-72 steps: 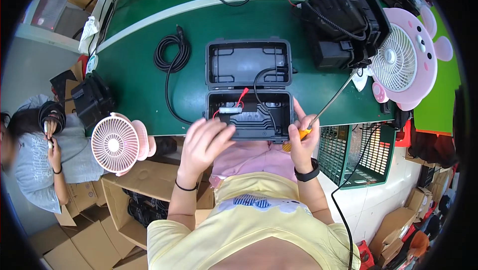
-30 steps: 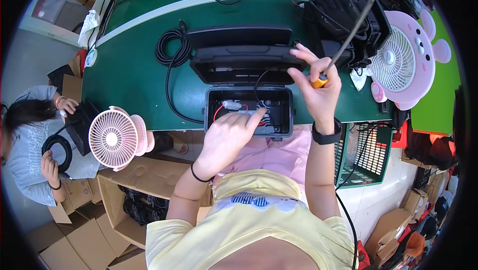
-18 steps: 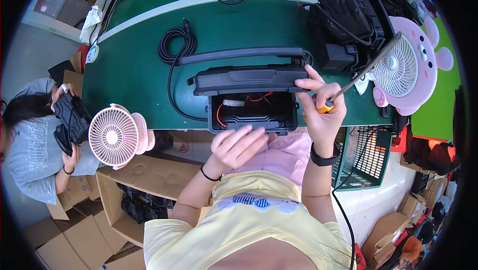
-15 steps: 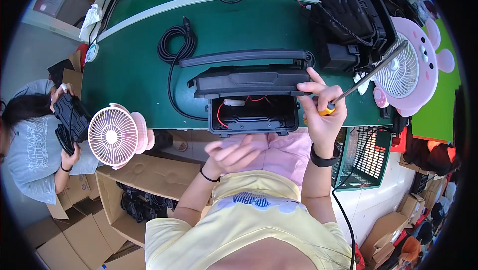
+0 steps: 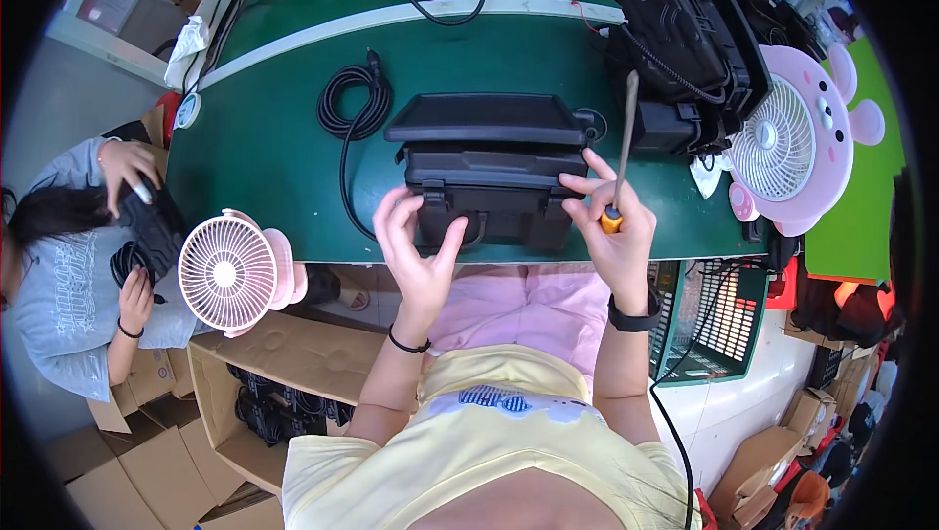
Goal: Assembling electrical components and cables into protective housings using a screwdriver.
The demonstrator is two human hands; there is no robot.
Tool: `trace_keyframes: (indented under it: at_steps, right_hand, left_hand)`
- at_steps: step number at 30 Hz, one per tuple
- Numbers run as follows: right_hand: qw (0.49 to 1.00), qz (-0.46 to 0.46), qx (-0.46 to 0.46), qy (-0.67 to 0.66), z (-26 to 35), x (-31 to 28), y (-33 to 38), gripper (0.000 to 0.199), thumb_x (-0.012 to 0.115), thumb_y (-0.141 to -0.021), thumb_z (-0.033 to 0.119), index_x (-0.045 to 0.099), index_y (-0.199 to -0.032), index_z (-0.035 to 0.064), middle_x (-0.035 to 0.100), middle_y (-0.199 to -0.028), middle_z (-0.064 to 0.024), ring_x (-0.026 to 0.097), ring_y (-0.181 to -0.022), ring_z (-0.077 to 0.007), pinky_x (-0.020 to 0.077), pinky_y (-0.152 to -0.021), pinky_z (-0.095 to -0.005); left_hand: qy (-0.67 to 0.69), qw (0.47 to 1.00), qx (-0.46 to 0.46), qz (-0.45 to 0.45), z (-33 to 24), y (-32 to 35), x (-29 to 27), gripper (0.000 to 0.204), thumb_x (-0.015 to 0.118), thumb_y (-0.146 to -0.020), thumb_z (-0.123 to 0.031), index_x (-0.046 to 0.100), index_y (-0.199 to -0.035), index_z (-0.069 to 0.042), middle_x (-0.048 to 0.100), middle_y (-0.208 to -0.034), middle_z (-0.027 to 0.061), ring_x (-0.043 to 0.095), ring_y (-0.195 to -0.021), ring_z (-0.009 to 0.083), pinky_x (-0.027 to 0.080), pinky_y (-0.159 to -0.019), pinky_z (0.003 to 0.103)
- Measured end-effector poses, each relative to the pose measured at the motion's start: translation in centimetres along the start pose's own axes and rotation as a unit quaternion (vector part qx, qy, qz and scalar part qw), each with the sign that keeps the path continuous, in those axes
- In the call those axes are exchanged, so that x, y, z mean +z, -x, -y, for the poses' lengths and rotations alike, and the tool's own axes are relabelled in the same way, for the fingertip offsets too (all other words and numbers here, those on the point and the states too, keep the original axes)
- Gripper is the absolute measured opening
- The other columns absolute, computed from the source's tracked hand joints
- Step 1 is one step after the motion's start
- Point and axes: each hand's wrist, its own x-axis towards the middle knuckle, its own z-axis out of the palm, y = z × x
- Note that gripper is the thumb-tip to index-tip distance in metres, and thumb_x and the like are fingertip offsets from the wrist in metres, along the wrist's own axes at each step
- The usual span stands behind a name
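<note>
A black plastic case stands on the near edge of the green table, its lid down over the body and its latch side facing me. My left hand is at the case's left front corner, fingertips at the left latch and thumb against the front. My right hand holds a screwdriver with a yellow handle, its long metal shaft pointing away from me. The free fingers of that hand touch the case's right corner near the right latch. The inside of the case is hidden. A coiled black cable lies behind it to the left.
More black cases are stacked at the right, beside a pink animal-shaped fan. A smaller pink fan is at the left edge. A co-worker handles a black case there. A green crate stands below right.
The lid has come down over the open case, covering the red wires. My left hand has risen to its left corner. The screwdriver has swung from pointing right to nearly straight away from me.
</note>
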Motion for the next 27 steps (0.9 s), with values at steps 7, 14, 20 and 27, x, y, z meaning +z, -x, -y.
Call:
trace_keyframes:
  at_steps: [7, 14, 20, 27]
  right_hand:
    - [0.999, -0.027, 0.003, -0.042, -1.0, 0.9, 0.7, 0.033, 0.076, -0.079, -0.008, 0.046, -0.073, 0.0055, 0.073, -0.106, -0.0207, 0.065, -0.118, -0.0317, 0.0541, -0.092, -0.0367]
    - [0.990, -0.133, -0.042, -0.022, -1.3, 1.7, 1.2, 0.036, 0.078, -0.079, -0.005, 0.044, -0.076, 0.0057, 0.074, -0.102, -0.0162, 0.067, -0.114, -0.0302, 0.0507, -0.093, -0.0370]
    - [0.990, -0.139, 0.016, 0.010, -0.5, 2.8, 2.5, 0.040, 0.086, -0.073, 0.004, 0.046, -0.078, 0.0041, 0.071, -0.096, -0.0154, 0.066, -0.079, -0.0173, 0.0504, -0.068, -0.0256]
    - [0.985, -0.094, 0.020, -0.146, 0.4, 3.7, 1.2, 0.039, 0.079, -0.073, -0.007, 0.043, -0.075, 0.0065, 0.073, -0.102, -0.0120, 0.066, -0.077, -0.0143, 0.0507, -0.066, -0.0248]
  left_hand:
    - [0.011, 0.996, 0.087, 0.019, -0.5, -2.1, 0.4, 0.071, 0.074, -0.079, 0.004, 0.040, -0.141, -0.007, 0.028, -0.149, 0.0157, 0.035, -0.138, 0.0303, 0.036, -0.111, 0.041]
    - [0.073, 0.990, 0.112, 0.044, 0.9, -3.7, 0.9, 0.055, 0.076, -0.076, 0.006, 0.042, -0.117, -0.010, 0.032, -0.146, 0.0209, 0.036, -0.138, 0.0358, 0.034, -0.114, 0.050]
    - [0.034, 0.995, 0.089, -0.002, -0.8, -2.0, 1.9, 0.051, 0.077, -0.077, 0.006, 0.042, -0.109, -0.011, 0.030, -0.144, 0.0193, 0.036, -0.138, 0.0383, 0.033, -0.115, 0.053]
    - [0.009, 0.998, 0.058, -0.010, -2.0, -2.1, 0.6, 0.047, 0.076, -0.075, 0.007, 0.045, -0.107, -0.009, 0.031, -0.141, 0.0190, 0.035, -0.138, 0.0411, 0.030, -0.117, 0.056]
